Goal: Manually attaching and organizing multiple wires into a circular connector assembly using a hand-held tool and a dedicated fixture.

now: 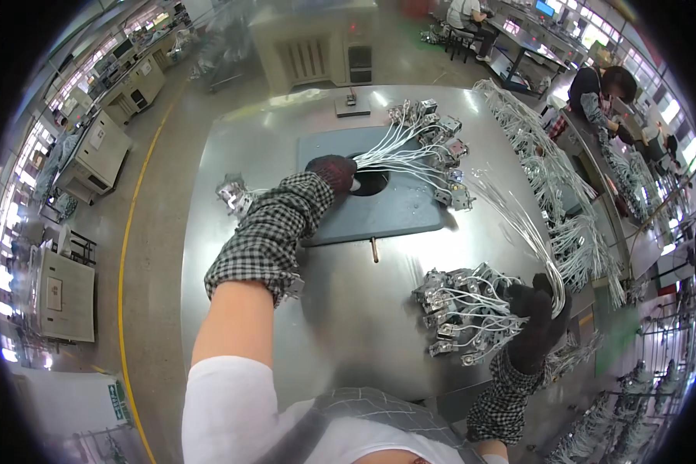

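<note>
My left hand [332, 173], in a dark red-black glove, is closed around the ends of a bundle of white wires [398, 157]. The wires fan out to the right, with several metal connectors [447, 151] at their far ends. This hand is at the left rim of a round hole in a grey plate [379, 220]. Near the table's right edge, my right hand [535, 317], in a dark glove, grips another bundle of white wires [530, 226]. Its loose ends spread toward the far side, and a cluster of metal connectors [456, 305] lies left of the hand.
The metal table [340, 309] also bears a small block [353, 107] at the back and metal connectors [234, 193] at left. A brass-coloured rod [375, 249] sticks out from the plate. Long wire bundles [564, 185] hang along the right side. A co-worker [602, 97] sits farther right.
</note>
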A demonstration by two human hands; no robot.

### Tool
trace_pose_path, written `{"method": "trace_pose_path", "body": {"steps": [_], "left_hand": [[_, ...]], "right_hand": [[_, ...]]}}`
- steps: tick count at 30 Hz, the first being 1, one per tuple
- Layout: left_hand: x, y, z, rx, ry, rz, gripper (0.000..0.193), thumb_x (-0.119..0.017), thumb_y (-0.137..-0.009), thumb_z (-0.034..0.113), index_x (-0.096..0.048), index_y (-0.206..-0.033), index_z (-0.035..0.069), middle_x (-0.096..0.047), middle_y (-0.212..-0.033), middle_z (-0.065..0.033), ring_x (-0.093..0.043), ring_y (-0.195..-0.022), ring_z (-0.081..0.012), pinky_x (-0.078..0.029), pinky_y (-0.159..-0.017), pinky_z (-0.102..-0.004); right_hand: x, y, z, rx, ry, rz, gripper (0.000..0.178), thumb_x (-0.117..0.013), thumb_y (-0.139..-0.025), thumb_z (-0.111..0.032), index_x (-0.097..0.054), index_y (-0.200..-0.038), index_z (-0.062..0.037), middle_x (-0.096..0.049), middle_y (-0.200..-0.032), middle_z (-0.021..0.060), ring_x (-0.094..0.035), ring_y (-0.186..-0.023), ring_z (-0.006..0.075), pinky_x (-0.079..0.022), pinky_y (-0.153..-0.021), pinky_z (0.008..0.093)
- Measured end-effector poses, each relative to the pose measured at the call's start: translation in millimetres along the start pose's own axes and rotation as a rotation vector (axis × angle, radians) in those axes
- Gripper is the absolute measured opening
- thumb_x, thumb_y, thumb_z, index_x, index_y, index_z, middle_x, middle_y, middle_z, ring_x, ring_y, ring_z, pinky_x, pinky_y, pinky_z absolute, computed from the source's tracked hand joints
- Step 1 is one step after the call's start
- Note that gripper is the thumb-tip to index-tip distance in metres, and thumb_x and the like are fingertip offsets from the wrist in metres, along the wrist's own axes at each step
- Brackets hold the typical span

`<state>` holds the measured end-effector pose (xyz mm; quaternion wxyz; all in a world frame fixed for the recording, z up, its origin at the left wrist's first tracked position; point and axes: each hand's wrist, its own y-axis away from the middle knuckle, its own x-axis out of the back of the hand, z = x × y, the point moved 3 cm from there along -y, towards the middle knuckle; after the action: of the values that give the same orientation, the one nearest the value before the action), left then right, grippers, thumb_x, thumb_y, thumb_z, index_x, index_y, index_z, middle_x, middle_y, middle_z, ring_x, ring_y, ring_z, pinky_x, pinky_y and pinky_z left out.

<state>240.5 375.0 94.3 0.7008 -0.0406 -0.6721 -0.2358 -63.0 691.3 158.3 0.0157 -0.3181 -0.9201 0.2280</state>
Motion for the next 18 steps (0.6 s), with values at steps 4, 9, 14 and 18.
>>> {"method": "trace_pose_path", "body": {"steps": [4, 9, 14, 18], "left_hand": [[-9, -2, -14, -0.088, -0.069, 0.043, 0.049, -0.067, -0.082, 0.049, -0.067, -0.115, 0.013, -0.070, -0.107, -0.0155, -0.066, -0.102, -0.0344, -0.051, -0.090, -0.0451], [50, 50, 40, -0.430, 0.233, 0.394, 0.079, -0.082, -0.065, 0.053, -0.058, -0.130, 0.014, -0.061, -0.124, -0.0173, -0.058, -0.116, -0.0351, -0.048, -0.096, -0.0456], [68, 102, 118, -1.074, 0.440, 0.442, 0.088, -0.088, -0.064, 0.039, -0.050, -0.140, 0.014, -0.064, -0.120, -0.0134, -0.061, -0.110, -0.0295, -0.050, -0.093, -0.0447], [71, 78, 95, -0.909, 0.064, 0.233, 0.024, -0.068, -0.085, 0.025, -0.066, -0.107, 0.016, -0.065, -0.068, -0.0071, -0.067, -0.067, -0.0284, -0.054, -0.065, -0.0434]], "right_hand": [[-4, -38, 13, -0.053, -0.002, -0.154, 0.033, -0.055, -0.101, -0.030, -0.060, -0.108, 0.0017, -0.055, -0.061, 0.0028, -0.045, -0.046, 0.0077, -0.035, -0.044, 0.0237], [-39, -56, 9, 0.019, 0.114, -0.214, 0.030, -0.057, -0.100, -0.028, -0.059, -0.114, -0.0012, -0.055, -0.063, -0.0012, -0.044, -0.045, 0.0051, -0.034, -0.042, 0.0204], [-80, -40, -58, 0.038, 0.155, -0.613, 0.046, -0.056, -0.099, -0.037, -0.054, -0.121, 0.0022, -0.052, -0.061, -0.0017, -0.043, -0.046, 0.0042, -0.029, -0.042, 0.0216], [-67, -47, -36, 0.224, 0.406, -0.591, 0.046, -0.047, -0.102, -0.040, -0.055, -0.122, 0.0010, -0.050, -0.058, -0.0011, -0.041, -0.045, 0.0034, -0.028, -0.042, 0.0236]]}}
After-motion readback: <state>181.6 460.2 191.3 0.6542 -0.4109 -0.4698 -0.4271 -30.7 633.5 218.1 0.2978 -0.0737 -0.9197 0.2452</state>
